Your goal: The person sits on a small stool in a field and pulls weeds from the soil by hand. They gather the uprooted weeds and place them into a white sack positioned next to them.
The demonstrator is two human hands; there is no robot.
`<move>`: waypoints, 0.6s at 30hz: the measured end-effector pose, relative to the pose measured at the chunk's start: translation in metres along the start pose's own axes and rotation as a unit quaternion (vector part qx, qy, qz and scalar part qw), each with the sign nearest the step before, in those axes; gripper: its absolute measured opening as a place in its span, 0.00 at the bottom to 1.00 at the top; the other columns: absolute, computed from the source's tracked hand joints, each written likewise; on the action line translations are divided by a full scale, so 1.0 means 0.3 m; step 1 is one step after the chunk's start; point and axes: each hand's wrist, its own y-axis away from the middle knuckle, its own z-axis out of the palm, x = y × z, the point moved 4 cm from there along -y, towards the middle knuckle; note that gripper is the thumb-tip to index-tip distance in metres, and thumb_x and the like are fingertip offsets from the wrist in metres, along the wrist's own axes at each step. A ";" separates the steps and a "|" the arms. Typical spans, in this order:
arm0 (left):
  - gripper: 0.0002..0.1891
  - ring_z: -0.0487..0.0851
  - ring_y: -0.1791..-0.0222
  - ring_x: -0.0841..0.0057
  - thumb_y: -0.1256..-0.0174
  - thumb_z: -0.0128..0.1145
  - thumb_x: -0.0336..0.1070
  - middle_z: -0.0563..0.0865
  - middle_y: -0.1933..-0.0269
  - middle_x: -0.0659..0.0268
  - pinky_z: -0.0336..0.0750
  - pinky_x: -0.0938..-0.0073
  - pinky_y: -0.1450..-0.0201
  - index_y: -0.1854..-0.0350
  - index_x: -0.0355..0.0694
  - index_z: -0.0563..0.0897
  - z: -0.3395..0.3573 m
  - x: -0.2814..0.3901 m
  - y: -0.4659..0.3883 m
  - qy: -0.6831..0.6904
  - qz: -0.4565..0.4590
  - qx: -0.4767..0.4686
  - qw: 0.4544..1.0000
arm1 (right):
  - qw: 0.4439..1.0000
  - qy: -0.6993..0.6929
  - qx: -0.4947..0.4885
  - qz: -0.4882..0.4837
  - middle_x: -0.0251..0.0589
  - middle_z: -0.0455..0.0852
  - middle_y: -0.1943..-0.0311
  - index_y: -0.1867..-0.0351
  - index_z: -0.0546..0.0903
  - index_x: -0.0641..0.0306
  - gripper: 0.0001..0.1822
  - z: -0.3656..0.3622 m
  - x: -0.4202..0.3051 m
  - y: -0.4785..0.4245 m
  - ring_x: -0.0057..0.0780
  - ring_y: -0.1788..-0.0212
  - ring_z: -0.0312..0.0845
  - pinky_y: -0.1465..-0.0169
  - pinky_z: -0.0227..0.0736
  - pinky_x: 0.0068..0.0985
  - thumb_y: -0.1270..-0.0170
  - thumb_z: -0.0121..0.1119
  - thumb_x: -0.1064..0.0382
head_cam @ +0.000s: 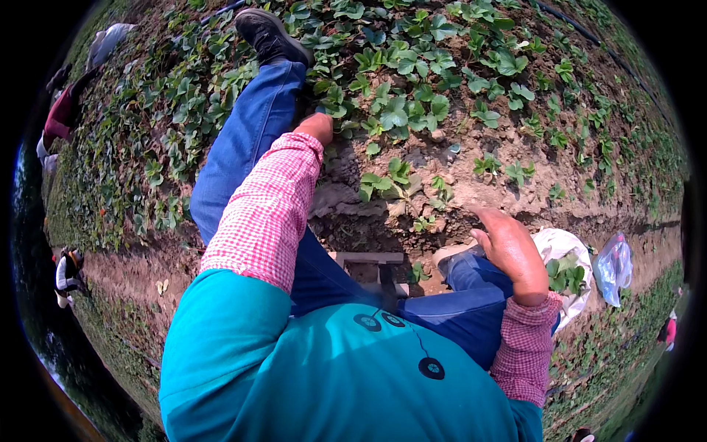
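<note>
My left hand (317,127) reaches down beside my outstretched leg, among strawberry plants (397,110). Its fingers are mostly hidden by the hand and the leaves, so I cannot tell whether it grips anything. Above my bent leg hovers my right hand (511,254), thumb and forefinger apart, with nothing visible in it. Just beyond that wrist lies a white sack (574,312) with green leaves (569,276) showing in its mouth. Small strawberry plants (381,185) grow in the bare soil between my hands.
A clear plastic bag (613,271) lies beyond the sack. Beneath me is part of a low seat frame (370,257). My shoe (270,38) rests among the plants. A dark hose (613,55) crosses the bed at upper right. Other people (69,276) are in the field at far left.
</note>
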 end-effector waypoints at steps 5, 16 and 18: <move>0.11 0.80 0.58 0.63 0.50 0.50 0.29 0.81 0.60 0.56 0.75 0.69 0.58 0.65 0.40 0.82 -0.010 -0.013 -0.025 -0.089 0.073 -0.027 0.993 | 0.999 -0.002 -0.033 0.013 0.51 0.77 0.59 0.52 0.71 0.62 0.18 0.009 0.007 -0.012 0.48 0.57 0.72 0.55 0.68 0.36 0.45 0.52 0.64; 0.06 0.82 0.67 0.68 0.51 0.51 0.31 0.83 0.68 0.60 0.76 0.71 0.67 0.75 0.42 0.82 -0.213 -0.047 -0.054 -0.196 0.031 0.179 0.964 | 0.995 -0.015 0.071 0.071 0.51 0.76 0.57 0.53 0.73 0.63 0.17 -0.143 0.067 0.037 0.46 0.55 0.72 0.53 0.68 0.32 0.46 0.53 0.66; 0.08 0.82 0.68 0.63 0.50 0.47 0.29 0.83 0.68 0.55 0.76 0.67 0.65 0.73 0.38 0.81 -0.317 -0.052 0.002 -0.092 0.015 0.248 0.964 | 0.971 -0.038 0.210 0.108 0.48 0.77 0.57 0.53 0.74 0.61 0.16 -0.274 0.152 0.122 0.41 0.54 0.73 0.51 0.67 0.28 0.45 0.52 0.66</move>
